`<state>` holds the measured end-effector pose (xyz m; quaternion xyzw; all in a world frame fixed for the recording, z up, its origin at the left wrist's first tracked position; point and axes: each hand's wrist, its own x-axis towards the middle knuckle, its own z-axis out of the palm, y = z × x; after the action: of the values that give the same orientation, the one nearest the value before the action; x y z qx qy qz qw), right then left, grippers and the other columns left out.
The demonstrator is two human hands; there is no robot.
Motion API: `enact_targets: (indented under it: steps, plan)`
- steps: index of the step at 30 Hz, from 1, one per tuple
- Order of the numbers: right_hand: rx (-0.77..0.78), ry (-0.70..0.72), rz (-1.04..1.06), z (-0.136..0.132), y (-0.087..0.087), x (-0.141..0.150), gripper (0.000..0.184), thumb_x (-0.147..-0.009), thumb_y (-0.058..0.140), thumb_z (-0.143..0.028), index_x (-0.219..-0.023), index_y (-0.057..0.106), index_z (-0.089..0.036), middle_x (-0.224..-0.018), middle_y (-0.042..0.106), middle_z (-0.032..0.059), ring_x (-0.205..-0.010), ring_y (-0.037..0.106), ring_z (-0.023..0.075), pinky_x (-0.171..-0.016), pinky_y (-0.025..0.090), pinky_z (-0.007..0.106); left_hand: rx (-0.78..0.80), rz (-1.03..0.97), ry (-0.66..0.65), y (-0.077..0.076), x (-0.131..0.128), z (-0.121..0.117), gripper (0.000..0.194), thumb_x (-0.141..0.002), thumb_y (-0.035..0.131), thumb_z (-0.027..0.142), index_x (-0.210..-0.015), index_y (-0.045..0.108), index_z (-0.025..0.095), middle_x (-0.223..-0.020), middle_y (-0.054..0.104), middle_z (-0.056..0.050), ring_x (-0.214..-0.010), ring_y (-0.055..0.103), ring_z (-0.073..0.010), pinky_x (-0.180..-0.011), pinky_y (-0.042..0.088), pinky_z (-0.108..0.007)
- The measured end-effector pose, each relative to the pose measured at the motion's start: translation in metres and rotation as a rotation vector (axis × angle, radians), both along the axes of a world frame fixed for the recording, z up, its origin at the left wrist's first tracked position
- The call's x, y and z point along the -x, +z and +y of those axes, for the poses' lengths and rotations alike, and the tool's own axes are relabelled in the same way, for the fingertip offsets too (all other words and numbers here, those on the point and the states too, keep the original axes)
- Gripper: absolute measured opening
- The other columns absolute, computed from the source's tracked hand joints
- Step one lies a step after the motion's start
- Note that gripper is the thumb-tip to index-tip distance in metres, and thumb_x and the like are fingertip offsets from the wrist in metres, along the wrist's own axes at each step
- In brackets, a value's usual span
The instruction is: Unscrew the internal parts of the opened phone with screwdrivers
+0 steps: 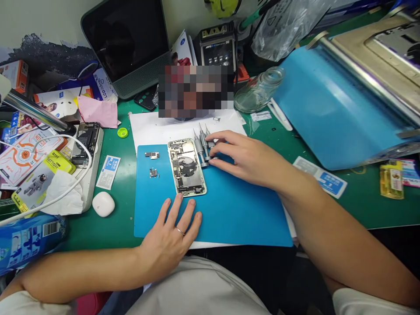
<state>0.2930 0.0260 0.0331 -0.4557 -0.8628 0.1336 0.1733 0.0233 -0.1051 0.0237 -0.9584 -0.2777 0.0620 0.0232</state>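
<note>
An opened phone (187, 168) lies face-up on the blue mat (236, 218), its circuit boards and a round coil showing. My left hand (173, 232) rests flat on the mat just below it, fingers spread, the middle fingertip at the phone's lower edge. Three grey precision screwdrivers (200, 148) lie side by side right of the phone, tips pointing away from me. My right hand (243, 157) is over the rightmost one, its fingers apart and the fingertips at the handle, partly covering it. Small removed parts, a camera-like module (152, 155) and a tiny board (153, 173), lie left of the phone.
Behind the mat are white paper (147, 127), a blurred-out patch and a glass jar (259, 89). At left stand a white earbud case (103, 204), battery boxes (42, 179) and a dark screen (126, 43). A machine with a blue sheet (328, 109) occupies the right.
</note>
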Motion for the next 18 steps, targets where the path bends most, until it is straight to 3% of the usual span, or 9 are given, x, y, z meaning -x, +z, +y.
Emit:
enact_targets:
  steps: [6,12,18]
  plan:
    - [-0.017,-0.003,0.112,0.0,0.006,0.004,0.012,-0.094,0.057,-0.028,-0.088,0.066,-0.023,-0.127,0.066,0.0107,-0.118,0.063,0.0337,-0.098,0.054,0.053,0.009,0.012,0.002,-0.001,0.0,0.0,0.07,-0.097,0.055,0.04,-0.157,0.034,0.011,-0.165,0.022,-0.023,-0.149,0.026,-0.0488,-0.116,0.026,-0.062]
    - [0.016,-0.105,0.456,-0.004,0.013,0.008,0.005,-0.091,0.062,-0.028,-0.088,0.066,-0.026,-0.126,0.069,0.0072,-0.119,0.066,0.0314,-0.103,0.054,0.053,-0.001,-0.013,0.004,-0.001,0.001,0.0,0.069,-0.097,0.055,0.04,-0.156,0.036,0.011,-0.164,0.026,-0.023,-0.149,0.025,-0.0496,-0.116,0.026,-0.062]
    - [0.071,-0.201,0.797,0.001,0.004,0.003,0.007,-0.092,0.06,-0.034,-0.094,0.066,-0.029,-0.122,0.073,0.0067,-0.12,0.066,0.0331,-0.099,0.056,0.057,0.008,-0.009,0.001,-0.002,0.001,0.001,0.07,-0.097,0.056,0.041,-0.157,0.034,0.011,-0.165,0.025,-0.022,-0.15,0.025,-0.0488,-0.116,0.026,-0.062]
